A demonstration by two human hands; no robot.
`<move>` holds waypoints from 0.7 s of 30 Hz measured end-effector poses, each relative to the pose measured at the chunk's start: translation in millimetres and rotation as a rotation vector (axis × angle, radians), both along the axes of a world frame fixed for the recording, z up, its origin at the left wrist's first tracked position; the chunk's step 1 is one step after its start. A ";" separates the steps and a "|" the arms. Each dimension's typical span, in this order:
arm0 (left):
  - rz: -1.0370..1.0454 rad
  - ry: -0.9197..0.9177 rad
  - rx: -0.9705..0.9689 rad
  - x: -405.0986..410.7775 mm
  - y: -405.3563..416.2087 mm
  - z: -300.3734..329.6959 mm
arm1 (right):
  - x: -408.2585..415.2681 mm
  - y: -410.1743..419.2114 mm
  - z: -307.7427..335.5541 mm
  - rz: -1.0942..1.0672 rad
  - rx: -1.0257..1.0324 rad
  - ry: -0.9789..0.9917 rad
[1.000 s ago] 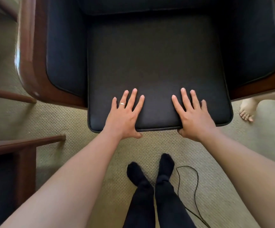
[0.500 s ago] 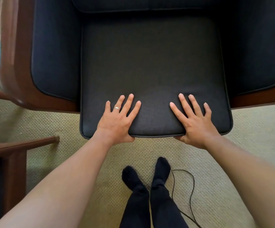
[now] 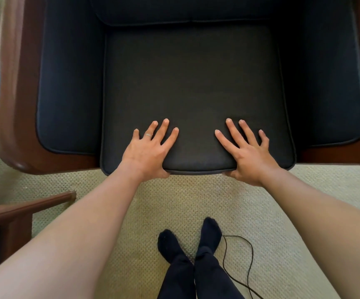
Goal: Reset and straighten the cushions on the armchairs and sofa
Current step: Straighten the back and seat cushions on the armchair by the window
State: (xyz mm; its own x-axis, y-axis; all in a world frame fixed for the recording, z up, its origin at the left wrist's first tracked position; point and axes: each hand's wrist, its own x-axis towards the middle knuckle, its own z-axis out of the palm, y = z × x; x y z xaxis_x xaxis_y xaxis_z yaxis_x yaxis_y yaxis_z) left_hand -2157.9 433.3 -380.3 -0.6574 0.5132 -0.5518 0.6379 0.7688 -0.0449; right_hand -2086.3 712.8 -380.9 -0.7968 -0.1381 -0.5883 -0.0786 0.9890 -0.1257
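Seat cushion (image 3: 192,87) is clasped at its front edge by both hands: the left hand (image 3: 147,152) and right hand (image 3: 247,154) lie with fingers spread flat on top and thumbs tucked under the lip. It looks soft, padded and light, with a smooth, possibly slippery cover, so the piped front edge seems the best hold. It sits in the armchair (image 3: 71,87) between the padded arms, its front overhanging toward the carpet (image 3: 196,197), its long axis apparently running front to back.
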 end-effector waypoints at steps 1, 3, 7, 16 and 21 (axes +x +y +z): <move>0.014 0.003 -0.001 -10.8 2.9 1.4 | -11.8 1.4 0.8 -0.001 -0.001 0.002; 0.041 0.010 -0.009 -28.4 7.2 2.6 | -31.7 3.7 2.4 -0.006 0.007 -0.009; 0.074 0.002 -0.029 -33.9 11.6 0.7 | -42.5 2.4 2.7 -0.010 0.026 -0.037; 0.112 -0.050 -0.007 -24.1 13.3 21.9 | -40.9 -2.6 24.1 0.020 0.114 -0.109; 0.195 -0.177 0.049 -27.4 23.0 70.7 | -41.0 -18.2 63.9 -0.057 0.103 -0.154</move>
